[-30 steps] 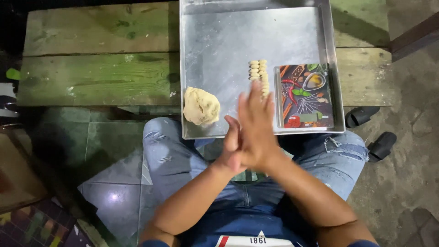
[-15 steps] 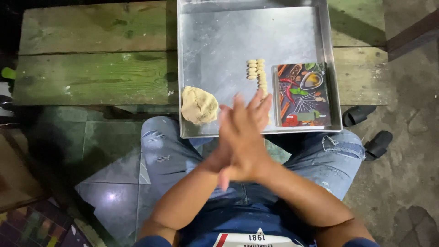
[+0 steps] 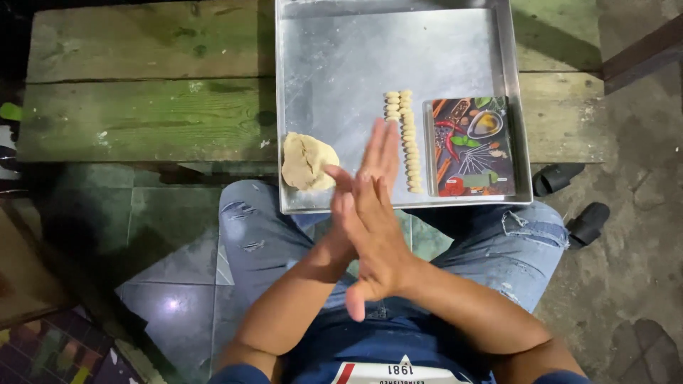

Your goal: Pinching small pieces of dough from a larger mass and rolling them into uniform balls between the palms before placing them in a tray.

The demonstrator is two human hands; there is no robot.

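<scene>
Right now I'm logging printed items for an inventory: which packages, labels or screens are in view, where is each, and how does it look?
Printed board or package: flat rectangle lying in the metal tray's right near corner, beside the rows of small dough pieces; dark ground with pictures of red chillies, green leaves and spoons of spices.

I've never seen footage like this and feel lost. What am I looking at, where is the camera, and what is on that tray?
The camera is worn on a person's head and looks down, so you see their own arms and lap. The right hand lies on top of the left hand, palms pressed together; whether anything sits between them is hidden. In front is a metal tray resting on a worn green wooden bench. In the tray lie a lump of dough, two rows of small shaped dough pieces, and a colourful board printed with spices. Dark sandals sit on the floor to the right.
</scene>
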